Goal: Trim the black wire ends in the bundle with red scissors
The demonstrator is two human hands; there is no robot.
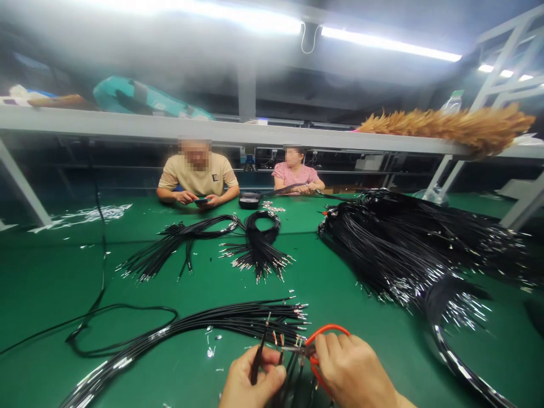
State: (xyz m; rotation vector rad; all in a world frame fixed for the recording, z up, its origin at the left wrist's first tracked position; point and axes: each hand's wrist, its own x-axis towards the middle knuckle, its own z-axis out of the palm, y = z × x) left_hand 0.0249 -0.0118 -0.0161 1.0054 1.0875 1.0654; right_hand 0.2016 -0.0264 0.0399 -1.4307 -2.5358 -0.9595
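Note:
Near the bottom middle, my left hand pinches a black cable whose thin coloured wires fan out at the stripped end. A slim black pointed tool, which looks like tweezers, also sits in this hand. My right hand is closed around orange-handled scissors. Their blades point left, close to the coloured wires; whether they touch is too small to tell. Just behind both hands lie the ends of a long black cable bundle. More black cables hang below the hands, partly hidden.
Two coiled cable bundles lie mid-table, and a large cable heap covers the right side. White scraps dot the green table. Across it sit two people, one holding a phone. A shelf spans overhead with a feather duster.

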